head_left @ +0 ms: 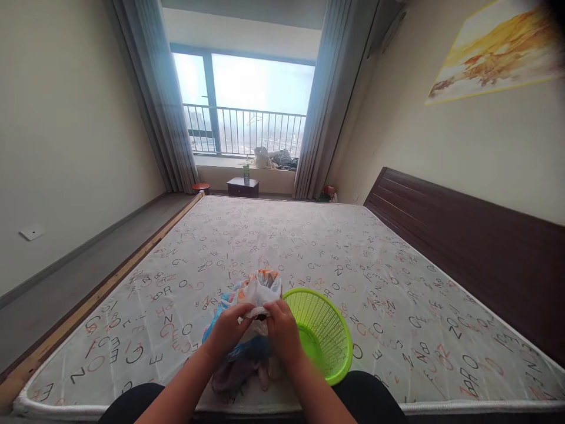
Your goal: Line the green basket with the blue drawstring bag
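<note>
A white plastic bag [267, 290] with orange print is pinched at its rim between my left hand [230, 327] and my right hand [282, 330]. The fingers of both hands are closed on the bag's edge, close together. Blue plastic [212, 321] shows beside and below the white bag. Under my hands and forearms lies a dark, soft bundle [241, 374], partly hidden. Just right of my right hand sits a green plastic basket [329, 321], tilted a little, with nothing visible inside.
The patterned mattress [282, 235] stretches ahead, with a dark headboard [463, 235] along the right. Beyond its far edge stand a small dark table [242, 187] with a green bottle [246, 173] and a red stool [200, 187]. Bags [276, 158] lie on the windowsill.
</note>
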Motion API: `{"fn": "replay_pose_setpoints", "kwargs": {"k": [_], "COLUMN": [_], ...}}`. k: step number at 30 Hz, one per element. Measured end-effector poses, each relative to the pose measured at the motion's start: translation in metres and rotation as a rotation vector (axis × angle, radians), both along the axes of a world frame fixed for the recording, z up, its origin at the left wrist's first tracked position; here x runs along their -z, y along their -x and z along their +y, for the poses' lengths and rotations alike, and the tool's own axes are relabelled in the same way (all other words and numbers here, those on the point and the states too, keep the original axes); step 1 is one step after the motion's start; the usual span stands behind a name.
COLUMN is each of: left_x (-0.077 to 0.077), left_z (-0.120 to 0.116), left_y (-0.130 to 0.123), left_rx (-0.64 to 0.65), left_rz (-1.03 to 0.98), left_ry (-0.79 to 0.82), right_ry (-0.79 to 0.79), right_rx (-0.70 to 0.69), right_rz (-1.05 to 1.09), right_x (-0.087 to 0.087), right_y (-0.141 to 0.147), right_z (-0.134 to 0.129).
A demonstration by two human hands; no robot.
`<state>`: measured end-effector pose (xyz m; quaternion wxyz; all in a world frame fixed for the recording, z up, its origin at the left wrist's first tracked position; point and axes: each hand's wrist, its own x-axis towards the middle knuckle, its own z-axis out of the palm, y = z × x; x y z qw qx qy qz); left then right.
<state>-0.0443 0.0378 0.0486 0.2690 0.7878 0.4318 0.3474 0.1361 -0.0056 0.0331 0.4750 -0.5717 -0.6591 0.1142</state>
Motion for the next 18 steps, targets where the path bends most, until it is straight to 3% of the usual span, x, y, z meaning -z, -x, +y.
{"fn": "replay_pose_setpoints", "kwargs": {"k": [3, 7, 9, 12, 16, 18], "left_x": [-0.002, -0.005, -0.004, -0.001, 0.002, 0.001], "left_z": [0.006, 0.018, 0.024, 0.03, 0.019, 0.006], "left_y": [0.007, 0.024, 0.031, 0.034, 0.022, 0.012], "left_rx": [-0.063, -0.281, -0.371, -0.404, -0.524, -0.458], "left_rz": [0.032, -0.077, -0.105, -0.026, 0.096, 0.133], "left_ry": [0.013, 0.058, 0.078, -0.001, -0.361, -0.509], "right_ry": [-0.012, 0.129, 0.165, 0.114, 0.081, 0.08], "right_rx": [0.126, 0.347, 0.325, 0.19, 0.137, 0.088], "right_rz": [0.192, 0.495, 0.582, 0.644, 0.664, 0.674], "right_x": [-0.004, -0.011, -0.011, -0.007, -0.002, -0.002], "right_y": [-0.014, -0.039, -0.045, -0.043, -0.027, -0.02], "right_z": [0.005, 0.012, 0.015, 0.016, 0.014, 0.012]}}
